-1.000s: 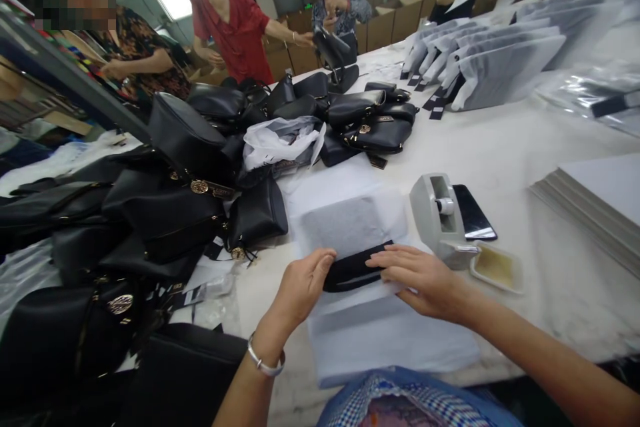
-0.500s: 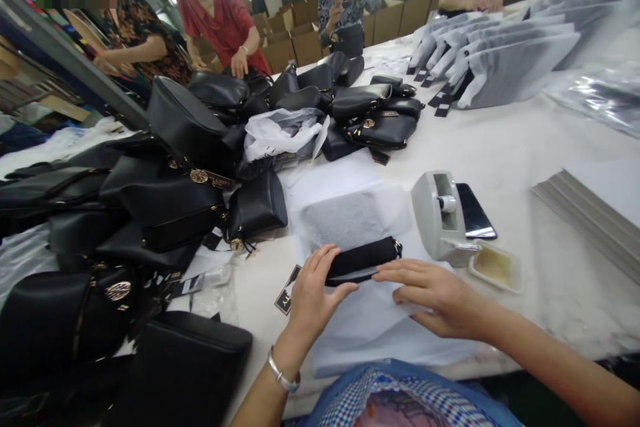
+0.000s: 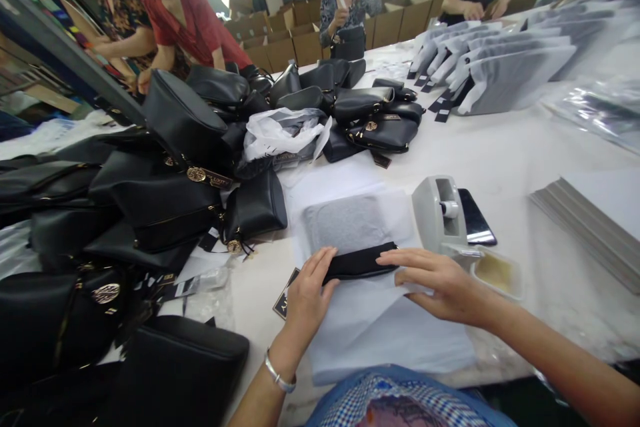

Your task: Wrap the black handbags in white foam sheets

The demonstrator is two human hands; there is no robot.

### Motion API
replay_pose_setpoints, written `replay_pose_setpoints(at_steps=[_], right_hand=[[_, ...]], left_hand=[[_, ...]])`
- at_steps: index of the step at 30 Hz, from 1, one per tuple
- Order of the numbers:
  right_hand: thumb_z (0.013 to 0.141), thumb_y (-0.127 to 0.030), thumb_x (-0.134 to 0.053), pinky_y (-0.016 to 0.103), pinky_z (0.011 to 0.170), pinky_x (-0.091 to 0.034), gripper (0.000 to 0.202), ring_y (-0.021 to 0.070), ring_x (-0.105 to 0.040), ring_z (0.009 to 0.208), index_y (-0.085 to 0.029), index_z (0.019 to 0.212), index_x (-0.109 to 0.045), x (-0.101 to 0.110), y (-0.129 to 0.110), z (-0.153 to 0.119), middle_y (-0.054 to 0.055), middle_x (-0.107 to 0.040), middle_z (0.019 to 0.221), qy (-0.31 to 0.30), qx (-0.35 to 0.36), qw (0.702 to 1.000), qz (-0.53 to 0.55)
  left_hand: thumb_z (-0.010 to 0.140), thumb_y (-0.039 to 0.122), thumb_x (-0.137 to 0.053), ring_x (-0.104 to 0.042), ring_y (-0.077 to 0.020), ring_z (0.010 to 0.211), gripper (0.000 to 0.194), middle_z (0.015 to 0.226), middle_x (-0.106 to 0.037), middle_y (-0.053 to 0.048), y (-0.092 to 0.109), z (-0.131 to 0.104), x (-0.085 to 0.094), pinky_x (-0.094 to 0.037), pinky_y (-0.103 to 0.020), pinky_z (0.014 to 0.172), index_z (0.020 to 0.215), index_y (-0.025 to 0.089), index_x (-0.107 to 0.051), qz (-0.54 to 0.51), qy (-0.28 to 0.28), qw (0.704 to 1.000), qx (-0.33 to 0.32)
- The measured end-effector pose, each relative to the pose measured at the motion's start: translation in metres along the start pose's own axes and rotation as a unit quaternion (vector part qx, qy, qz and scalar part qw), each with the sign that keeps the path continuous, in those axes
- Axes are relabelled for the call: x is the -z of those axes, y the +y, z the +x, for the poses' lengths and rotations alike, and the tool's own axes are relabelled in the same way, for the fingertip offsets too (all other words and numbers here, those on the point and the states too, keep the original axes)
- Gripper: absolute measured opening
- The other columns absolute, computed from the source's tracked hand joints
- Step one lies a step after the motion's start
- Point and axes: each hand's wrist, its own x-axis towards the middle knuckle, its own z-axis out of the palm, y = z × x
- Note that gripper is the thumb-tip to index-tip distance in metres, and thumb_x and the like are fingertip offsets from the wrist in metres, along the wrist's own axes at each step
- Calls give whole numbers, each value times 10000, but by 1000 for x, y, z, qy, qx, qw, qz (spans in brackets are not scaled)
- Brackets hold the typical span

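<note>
A black handbag (image 3: pixel 357 263) lies in front of me on sheets of white tissue paper (image 3: pixel 387 330). Thin tissue covers its far part, while a black strip along the near side stays bare. At the left end of that strip rests my left hand (image 3: pixel 311 287), fingers extended and thumb apart. My right hand (image 3: pixel 435 285) lies over the right end with its fingers stretched out flat. Beside my left hand a black hang tag (image 3: pixel 283 299) with gold lettering sticks out on the table.
Many black handbags (image 3: pixel 165 207) are heaped on the left. A tape dispenser (image 3: pixel 436 213), a phone (image 3: pixel 475 217) and a small tray (image 3: pixel 497 273) stand to the right. Stacked grey boards (image 3: pixel 585 230) lie farther right. Wrapped bags (image 3: pixel 515 70) stand behind. Several people work across the table.
Both hands have settled closer onto the bag's ends, and the loose black edge in front now lies against it. Across the table, the person in red has leaned left.
</note>
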Motion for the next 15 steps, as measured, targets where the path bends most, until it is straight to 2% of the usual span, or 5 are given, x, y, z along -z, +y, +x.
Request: replay_pose_setpoints(at_steps=[7,12,15], right_hand=[[920,-206,-563,415,976,-531,122,238,-623,1140,-257,964,-665,-1,8,36,48,-661,1248,91,-78,991,-59],[913,-279,-608,399,951,-541,86,232,-645,1092,-250,911,-689,-12,29,61,33,-671,1225,104,-129,984,-65],[890,-252,-636,404,960,-529,53,233,-624,1118,-243,861,-679,-20,46,69,32,-669,1223,97,-122,986,-60]], left_hand=[[881,65,-533,-486,-197,1330,633,1450,-512,-40,-3,1,5,-427,-416,1119,1448,307,-390,-16,-25,1000,-3],[841,17,-525,-499,-185,1322,718,1451,-519,-30,-9,9,17,-429,-416,1118,1472,314,-353,-43,-64,997,-16],[827,12,-531,-507,-181,1315,751,1456,-516,-26,-11,12,24,-434,-405,1112,1482,319,-332,-50,-86,995,-17]])
